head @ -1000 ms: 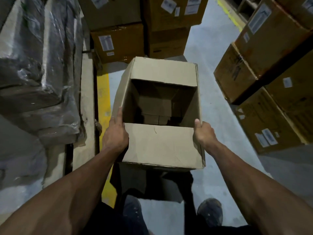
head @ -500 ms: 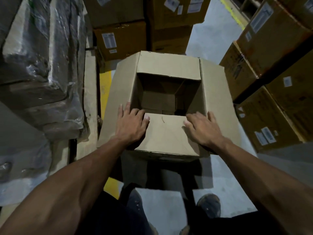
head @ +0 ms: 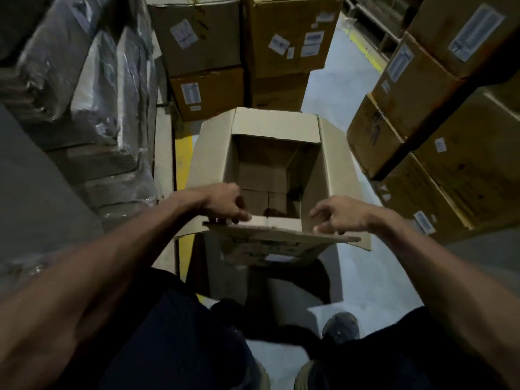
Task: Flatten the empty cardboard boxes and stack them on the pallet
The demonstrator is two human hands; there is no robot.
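Observation:
An empty brown cardboard box stands open on the floor in front of me, its far and side flaps spread outward. Some folded cardboard lies at the bottom inside. The near flap is turned out toward me, almost level, showing a label on its outer face. My left hand grips that flap's inner edge at the left corner, fingers curled over it. My right hand is at the right corner with loosely bent fingers, the tips touching the flap.
Sealed labelled boxes are stacked straight ahead and along the right. Plastic-wrapped goods fill the left. A yellow floor line runs beside the box. My shoes stand on grey floor below it.
The near flap, flat under both palms half a second ago, has swung out toward me. Both hands moved to its inner edge. The side flaps have spread wide.

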